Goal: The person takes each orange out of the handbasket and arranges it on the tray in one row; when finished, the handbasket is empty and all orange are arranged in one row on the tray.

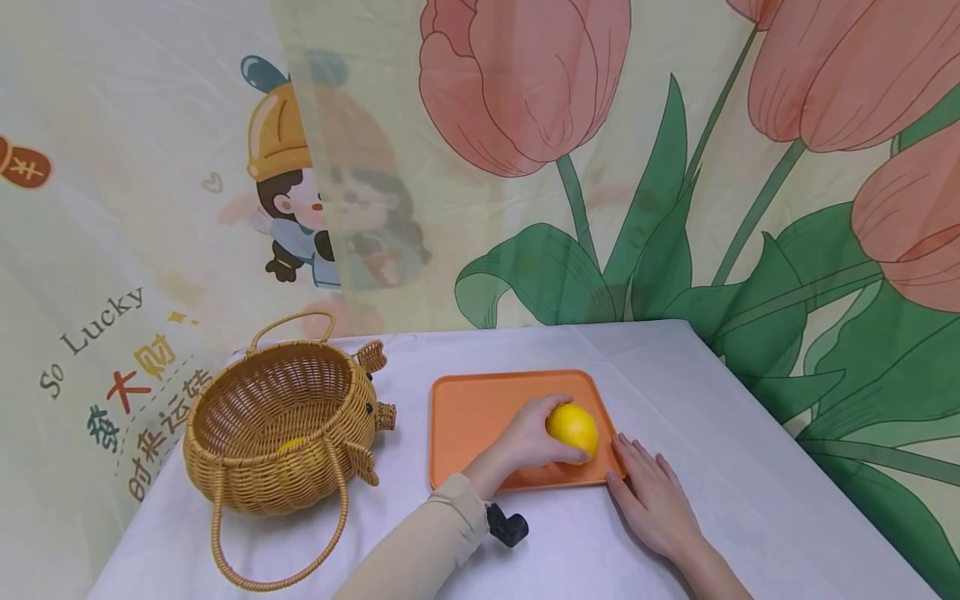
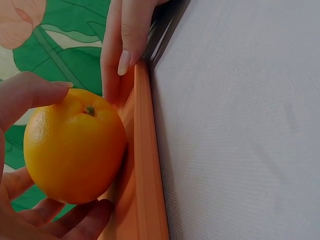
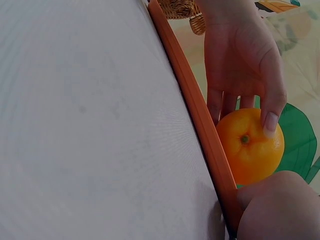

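Observation:
My left hand [image 1: 532, 433] grips an orange [image 1: 573, 433], thumb and fingers spread round its sides. In the left wrist view the green stem end of the orange [image 2: 80, 150] faces the camera. Under it is a flat orange-coloured tray [image 1: 480, 417]; whether the fruit touches the tray's floor I cannot tell. At the tray's near right corner my right hand [image 1: 656, 500] touches the rim with fairly straight fingers. The right wrist view shows part of my right hand [image 3: 280, 205] beside the tray rim [image 3: 200, 115], close to the fruit.
A wicker pig-shaped basket [image 1: 277, 483] stands to the left, its near handle hanging down onto the cloth. A yellow thing [image 1: 292, 444] lies inside, mostly hidden by the wall. White cloth [image 1: 660, 383] covers the table, and a printed curtain [image 1: 390, 83] hangs behind.

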Motion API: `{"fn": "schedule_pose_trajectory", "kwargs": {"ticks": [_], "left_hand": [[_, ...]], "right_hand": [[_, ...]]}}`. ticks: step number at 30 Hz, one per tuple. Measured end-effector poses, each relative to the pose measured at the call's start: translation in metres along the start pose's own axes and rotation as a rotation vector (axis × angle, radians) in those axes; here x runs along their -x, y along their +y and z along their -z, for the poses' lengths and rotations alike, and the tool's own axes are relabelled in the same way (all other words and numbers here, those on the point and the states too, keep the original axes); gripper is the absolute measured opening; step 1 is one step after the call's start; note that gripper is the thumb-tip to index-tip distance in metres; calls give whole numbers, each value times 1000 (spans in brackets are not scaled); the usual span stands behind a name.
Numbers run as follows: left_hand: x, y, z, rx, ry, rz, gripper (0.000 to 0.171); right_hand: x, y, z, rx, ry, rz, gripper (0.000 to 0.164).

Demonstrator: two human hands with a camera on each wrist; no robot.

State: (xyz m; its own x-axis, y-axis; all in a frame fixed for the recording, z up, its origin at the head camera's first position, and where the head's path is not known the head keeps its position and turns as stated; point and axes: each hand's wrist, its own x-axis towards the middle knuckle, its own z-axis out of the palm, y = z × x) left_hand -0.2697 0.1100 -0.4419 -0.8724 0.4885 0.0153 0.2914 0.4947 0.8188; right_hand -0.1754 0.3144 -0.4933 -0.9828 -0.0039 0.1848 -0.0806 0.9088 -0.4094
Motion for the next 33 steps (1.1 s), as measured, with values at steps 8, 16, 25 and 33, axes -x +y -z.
{"fn": "schedule_pose_trajectory", "kwargs": {"ticks": [8,16,25,33], "left_hand": [[2,0,2,-6,3,0,86],[3,1,2,10,9,15,86],[2,2,7,20,5,-1,87],[4,4,12,17,5,-9,85]], "right_hand": [[-1,-1,-1,-8,-2,3,65],[0,-1,-2,-10,-11,10,65],[0,-1,-1,-13,-1,13,65],[1,1,-1,-10,-6,2,67]]}}
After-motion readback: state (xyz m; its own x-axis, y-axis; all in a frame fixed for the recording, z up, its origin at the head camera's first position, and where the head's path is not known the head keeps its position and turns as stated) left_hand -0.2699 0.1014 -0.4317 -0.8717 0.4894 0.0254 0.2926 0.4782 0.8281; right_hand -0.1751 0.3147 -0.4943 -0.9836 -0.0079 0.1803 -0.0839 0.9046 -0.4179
